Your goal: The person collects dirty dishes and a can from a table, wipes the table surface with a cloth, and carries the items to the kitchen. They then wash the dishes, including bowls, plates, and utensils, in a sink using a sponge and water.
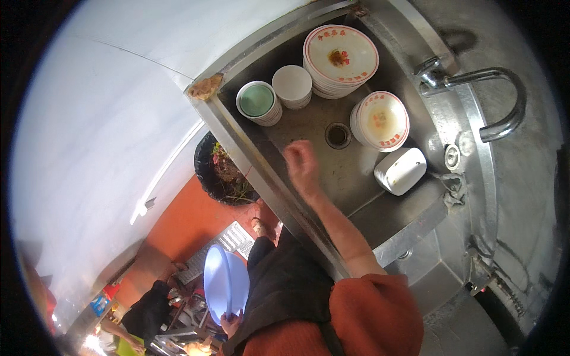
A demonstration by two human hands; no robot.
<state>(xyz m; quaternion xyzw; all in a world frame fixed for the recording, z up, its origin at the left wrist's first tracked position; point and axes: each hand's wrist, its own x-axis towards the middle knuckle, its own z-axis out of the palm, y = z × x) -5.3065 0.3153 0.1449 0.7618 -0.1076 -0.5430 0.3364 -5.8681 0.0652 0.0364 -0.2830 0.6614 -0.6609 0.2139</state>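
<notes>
My left hand grips the rim of a light blue plastic basin beside my dark apron. Over the stainless steel sink, left of its drain hole, my right hand is raised, slightly blurred, its fingers curled; no object shows in it. Along the sink's far side stand stacked small bowls with a green one on top, stacked white bowls and a stack of large red-patterned bowls with food residue. Nearer the tap are smaller patterned bowls and stacked white rectangular dishes.
A curved metal tap rises at the right, above a drain strainer and a grey cloth. A black-lined waste bin stands left of the sink. Another person works at lower left.
</notes>
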